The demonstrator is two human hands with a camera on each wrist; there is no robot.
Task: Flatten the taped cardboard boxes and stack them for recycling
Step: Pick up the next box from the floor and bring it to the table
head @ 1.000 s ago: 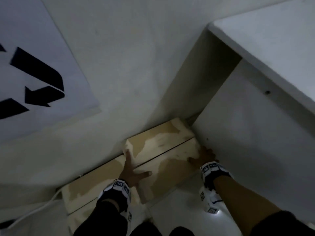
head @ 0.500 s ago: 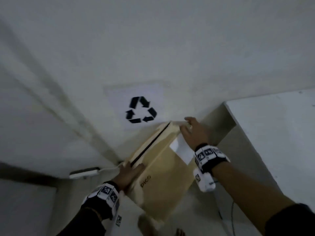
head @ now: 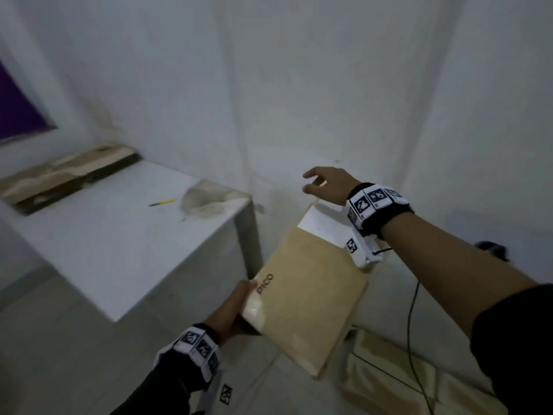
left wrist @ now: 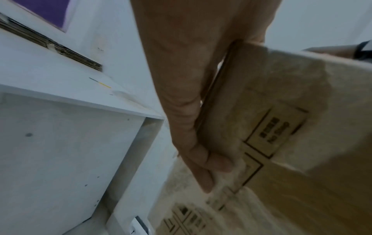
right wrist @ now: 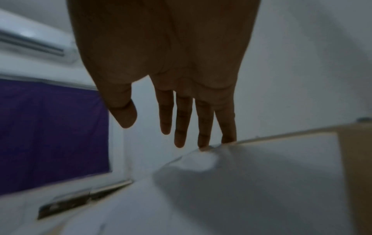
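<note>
My left hand [head: 239, 307] grips the near left edge of a brown taped cardboard box [head: 308, 298] printed "PICO", held in the air to the right of the table. The left wrist view shows my fingers [left wrist: 203, 162] curled under the box [left wrist: 281, 127]. A white label [head: 324, 226] covers its far corner. My right hand [head: 326, 184] hovers over that far corner with fingers straight and spread; in the right wrist view two fingertips [right wrist: 203, 141] touch the box's top edge [right wrist: 261, 159]. Flattened cardboard [head: 398, 375] lies on the floor under my right arm.
A white table [head: 113, 235] stands at left with a yellow pen [head: 163, 202], a crumpled pale wad [head: 206, 199] and a pile of flattened cardboard [head: 65, 175] at its back. A black cable [head: 411, 339] hangs at right. White walls close the corner.
I have risen from the floor cardboard, lifted the box and turned toward the table corner. My right hand has let go of the box's far corner and opened above it.
</note>
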